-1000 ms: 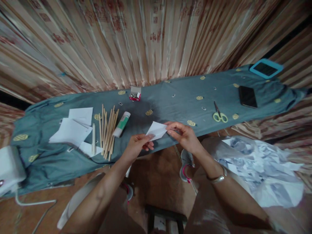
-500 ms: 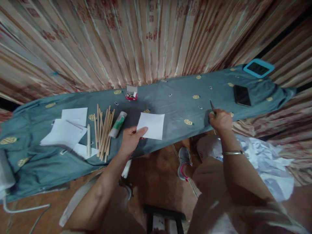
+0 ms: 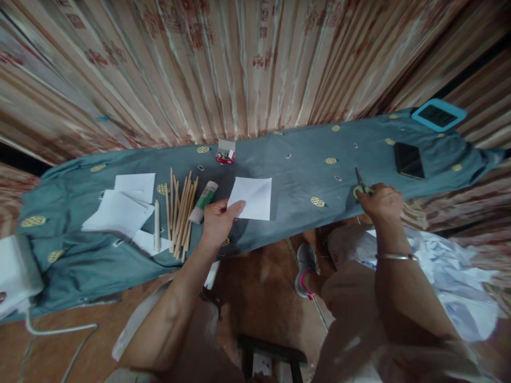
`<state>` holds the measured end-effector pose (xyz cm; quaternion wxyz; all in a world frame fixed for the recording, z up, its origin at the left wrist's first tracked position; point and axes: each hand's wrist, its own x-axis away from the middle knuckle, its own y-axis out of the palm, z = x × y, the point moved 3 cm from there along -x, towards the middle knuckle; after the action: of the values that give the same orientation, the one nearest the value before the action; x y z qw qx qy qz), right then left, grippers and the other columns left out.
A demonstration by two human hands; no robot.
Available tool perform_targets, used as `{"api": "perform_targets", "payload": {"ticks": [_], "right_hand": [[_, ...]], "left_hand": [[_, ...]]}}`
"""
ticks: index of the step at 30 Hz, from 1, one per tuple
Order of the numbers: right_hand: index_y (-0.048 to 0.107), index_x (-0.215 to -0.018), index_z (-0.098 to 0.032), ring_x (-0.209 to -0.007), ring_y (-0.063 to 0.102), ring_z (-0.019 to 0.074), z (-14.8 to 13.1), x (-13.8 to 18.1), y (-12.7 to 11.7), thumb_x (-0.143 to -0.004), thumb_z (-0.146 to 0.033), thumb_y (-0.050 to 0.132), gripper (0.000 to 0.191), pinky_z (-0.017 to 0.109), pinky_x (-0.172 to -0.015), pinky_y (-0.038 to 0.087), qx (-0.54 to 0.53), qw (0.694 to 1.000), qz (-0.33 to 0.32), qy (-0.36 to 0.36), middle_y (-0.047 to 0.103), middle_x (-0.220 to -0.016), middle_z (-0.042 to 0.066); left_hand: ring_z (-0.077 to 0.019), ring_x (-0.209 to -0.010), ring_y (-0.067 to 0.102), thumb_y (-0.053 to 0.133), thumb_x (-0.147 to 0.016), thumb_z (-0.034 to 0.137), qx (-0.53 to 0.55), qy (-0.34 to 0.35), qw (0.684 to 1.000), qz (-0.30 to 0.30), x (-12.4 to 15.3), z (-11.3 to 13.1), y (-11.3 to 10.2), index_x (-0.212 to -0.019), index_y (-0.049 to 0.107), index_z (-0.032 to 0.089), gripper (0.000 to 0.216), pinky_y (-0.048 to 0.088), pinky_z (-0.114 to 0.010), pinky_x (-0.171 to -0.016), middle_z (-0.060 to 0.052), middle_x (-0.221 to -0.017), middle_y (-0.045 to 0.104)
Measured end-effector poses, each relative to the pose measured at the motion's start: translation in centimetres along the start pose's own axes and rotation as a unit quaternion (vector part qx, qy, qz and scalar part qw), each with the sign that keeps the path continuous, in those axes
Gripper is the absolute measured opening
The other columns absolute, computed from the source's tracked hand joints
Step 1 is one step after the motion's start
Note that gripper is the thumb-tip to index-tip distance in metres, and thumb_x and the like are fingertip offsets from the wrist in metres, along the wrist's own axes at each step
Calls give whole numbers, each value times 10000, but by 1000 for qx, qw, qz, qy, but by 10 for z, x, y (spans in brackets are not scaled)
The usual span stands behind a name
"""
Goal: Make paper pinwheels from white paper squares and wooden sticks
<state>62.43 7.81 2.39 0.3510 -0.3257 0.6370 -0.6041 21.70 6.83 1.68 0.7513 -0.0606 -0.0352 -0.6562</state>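
Note:
My left hand (image 3: 217, 219) pinches the lower left corner of a white square of paper (image 3: 252, 198) and holds it flat over the teal cloth (image 3: 295, 175) on the long table. Far to the right, my right hand (image 3: 381, 203) is closed round the yellow handles of the scissors (image 3: 361, 186), whose dark blades point away from me on the cloth. A silver bangle sits on my right wrist.
Left of the paper lie a glue stick (image 3: 204, 201), a bunch of wooden sticks (image 3: 180, 213), a white rolled stick (image 3: 157, 225) and several white sheets (image 3: 122, 211). A small box of pins (image 3: 224, 153) stands behind. A black phone (image 3: 408, 159) and a blue-framed device (image 3: 438, 114) lie far right. Crumpled white paper (image 3: 459, 287) lies below.
My right hand let go of the paper and reached right to the scissors, closing on their handles. The paper, folded a second ago, is now held flat by my left hand alone.

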Motion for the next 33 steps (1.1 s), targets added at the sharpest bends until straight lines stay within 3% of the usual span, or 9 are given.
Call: {"api": "perform_targets", "payload": {"ticks": [9,11,14,16,18,20,22,27,33], "right_hand": [[693,-1054,-22,-1130,632,446,-13,11,-16,-776,-261,695,367,514,-905,462,-87,994,-65,27,680,-1094,344],[713,-983,-71,-999,685,382,-25,21,-16,-718,-269,738,332,486,-848,504,-205,974,-87,38,729,-975,251],[709,-975,-175,-704,688,181,-60,50,-11,-750,-397,716,316,267,-607,522,-335,930,-148,-18,748,-815,67],[710,-931,-179,-624,647,140,-91,78,-4,-663,-421,807,374,204,-487,452,-574,771,-271,-50,747,-783,58],[720,-850,-187,-605,644,110,-119,106,2,-591,-386,875,361,178,-513,484,-685,625,-371,-45,749,-771,38],[722,-784,-183,-592,658,102,-138,128,7,-556,-336,907,330,155,-522,501,-719,531,-448,-21,743,-723,27],[718,-744,-176,-618,680,108,-150,143,9,-569,-278,907,277,132,-513,497,-719,479,-504,-13,748,-729,39],[761,-900,-189,-664,693,128,-153,155,8,-607,-233,888,323,117,-417,434,-705,450,-548,11,766,-828,61],[770,-962,-194,-625,616,92,-149,161,-2,-616,-456,901,454,164,-505,450,-694,521,-494,-50,730,-783,38]], "left_hand": [[-104,-521,428,799,-564,441,13,27,999,25,-6,4,-8,-495,631,160,335,332,-235,-499,34,-492,516],[-112,-539,458,800,-571,427,27,31,999,35,-8,6,-10,-542,673,158,300,361,-241,-520,25,-527,566],[-115,-553,487,800,-584,404,39,37,997,54,-11,9,-14,-598,715,153,266,388,-245,-549,18,-557,604],[-110,-547,489,802,-591,399,44,42,996,66,-13,10,-17,-609,722,151,262,384,-242,-547,19,-555,605],[-109,-543,494,805,-591,406,48,48,995,76,-17,10,-22,-622,728,150,269,383,-239,-539,15,-561,615],[-112,-541,505,805,-591,414,48,55,993,89,-20,9,-27,-651,742,152,276,389,-241,-531,8,-574,631],[-120,-546,524,804,-595,420,42,63,992,102,-23,8,-33,-680,756,157,281,399,-245,-527,-2,-595,654],[-129,-566,568,815,-595,419,43,66,990,120,-26,7,-40,-688,771,166,273,446,-253,-548,-19,-627,702],[-136,-566,580,813,-589,397,55,65,987,133,-30,5,-41,-708,775,165,263,475,-266,-569,-7,-613,687]]}}
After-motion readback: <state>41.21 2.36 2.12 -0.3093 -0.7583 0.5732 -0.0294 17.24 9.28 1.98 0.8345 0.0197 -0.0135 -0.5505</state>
